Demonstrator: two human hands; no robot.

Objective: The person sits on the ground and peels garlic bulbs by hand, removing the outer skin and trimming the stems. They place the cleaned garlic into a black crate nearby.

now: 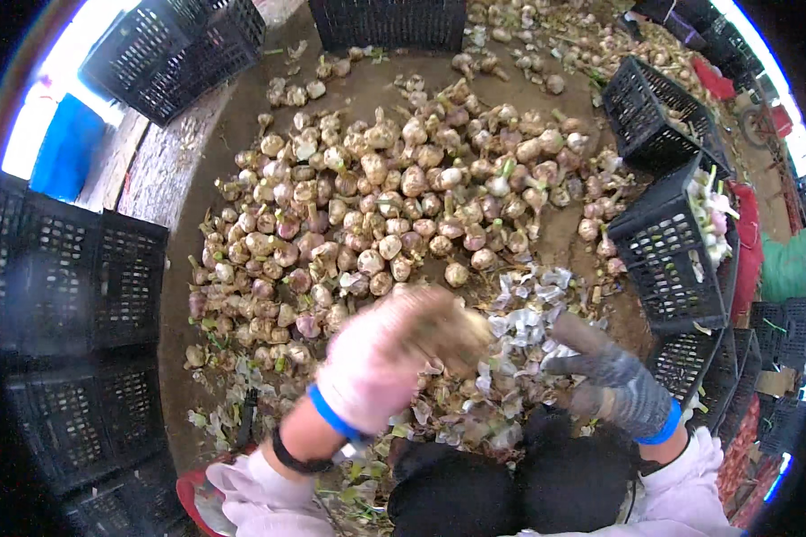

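Observation:
My left hand [403,342], in a soiled pink-and-white work glove with a blue wristband, is blurred by motion above the near edge of a large pile of garlic bulbs [376,168]. A pale, blurred thing, perhaps a garlic bulb, shows at its fingertips. To its right, my right hand [604,376], in a dirty grey knit glove with a blue band, has its fingers spread and shows nothing in them. Between and beneath the hands lie loose papery garlic skins [524,329], scattered in front of my dark-clad knees.
Black plastic crates stand at the left [131,282], at the top [389,23] and upper left [174,54]. At the right, a tilted black crate [672,248] holds garlic with green stems. Another crate [665,114] stands behind it. More garlic covers the floor at upper right.

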